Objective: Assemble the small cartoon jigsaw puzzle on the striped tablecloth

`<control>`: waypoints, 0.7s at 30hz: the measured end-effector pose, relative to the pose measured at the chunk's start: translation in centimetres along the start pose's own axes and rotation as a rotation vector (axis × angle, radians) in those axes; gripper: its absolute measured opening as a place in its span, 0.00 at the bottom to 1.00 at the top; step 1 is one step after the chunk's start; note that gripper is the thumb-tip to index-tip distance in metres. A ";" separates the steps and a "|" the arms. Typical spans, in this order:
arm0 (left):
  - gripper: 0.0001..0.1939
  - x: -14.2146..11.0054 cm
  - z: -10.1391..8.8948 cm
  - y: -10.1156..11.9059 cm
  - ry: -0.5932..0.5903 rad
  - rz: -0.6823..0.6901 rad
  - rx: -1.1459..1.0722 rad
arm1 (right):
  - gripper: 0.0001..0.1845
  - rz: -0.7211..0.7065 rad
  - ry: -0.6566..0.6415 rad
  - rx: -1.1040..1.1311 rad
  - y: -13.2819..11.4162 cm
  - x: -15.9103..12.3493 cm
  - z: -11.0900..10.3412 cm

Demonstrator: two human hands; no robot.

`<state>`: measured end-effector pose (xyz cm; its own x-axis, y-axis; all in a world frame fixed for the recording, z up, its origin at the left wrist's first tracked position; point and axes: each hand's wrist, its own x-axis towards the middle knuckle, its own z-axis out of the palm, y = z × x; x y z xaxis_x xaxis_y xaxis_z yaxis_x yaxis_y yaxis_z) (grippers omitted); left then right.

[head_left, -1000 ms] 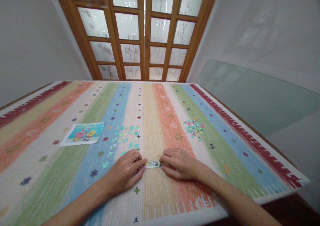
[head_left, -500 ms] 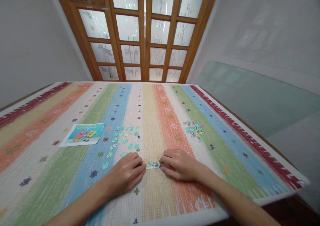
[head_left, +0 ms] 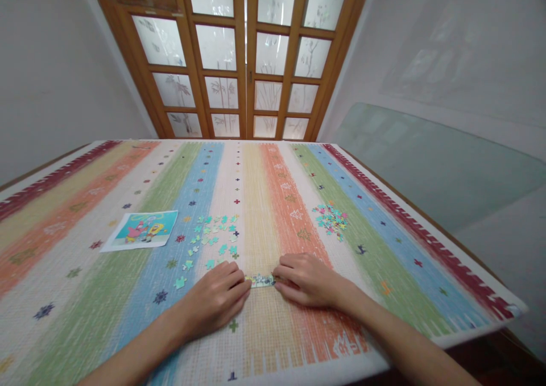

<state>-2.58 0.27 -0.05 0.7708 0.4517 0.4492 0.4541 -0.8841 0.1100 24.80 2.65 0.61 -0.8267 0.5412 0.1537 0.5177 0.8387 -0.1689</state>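
Observation:
A short strip of joined jigsaw puzzle pieces (head_left: 262, 280) lies on the yellow stripe of the cloth, between my two hands. My left hand (head_left: 224, 292) pinches the strip's left end with fingers closed. At the right end, my right hand (head_left: 301, 279) grips it with thumb and fingertips, which cover that end. Loose turquoise and pale green puzzle pieces (head_left: 209, 239) are spread out beyond my left hand. Farther off to the right sits a heap of mixed-colour puzzle pieces (head_left: 331, 220). The picture sheet (head_left: 140, 229) with cartoon figures lies flat on the left.
A striped, patterned cloth (head_left: 264, 204) covers the table, whose near edge runs below my forearms. Behind it stand wooden doors with frosted panes (head_left: 222, 48). A pale glass-like panel (head_left: 426, 170) leans on the right wall.
Both hands stay at the strip's ends, with the left shifted very slightly right. The loose pieces and the picture sheet have not moved.

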 end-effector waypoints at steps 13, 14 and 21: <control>0.10 -0.2 -0.8 -0.9 0.088 0.014 0.058 | 0.10 -0.002 0.007 0.035 0.0 0.1 -0.1; 0.10 -0.2 -1.1 -1.3 0.102 0.010 0.083 | 0.10 -0.002 0.007 0.035 0.0 0.1 -0.2; 0.11 -1.2 -3.2 -4.8 0.167 -0.100 0.282 | 0.10 -0.004 0.002 0.033 -0.1 0.0 -0.1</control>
<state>-7.13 3.61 1.74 0.6432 0.4880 0.5901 0.6472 -0.7583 -0.0784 24.77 2.57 0.75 -0.8283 0.5380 0.1565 0.5067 0.8385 -0.2006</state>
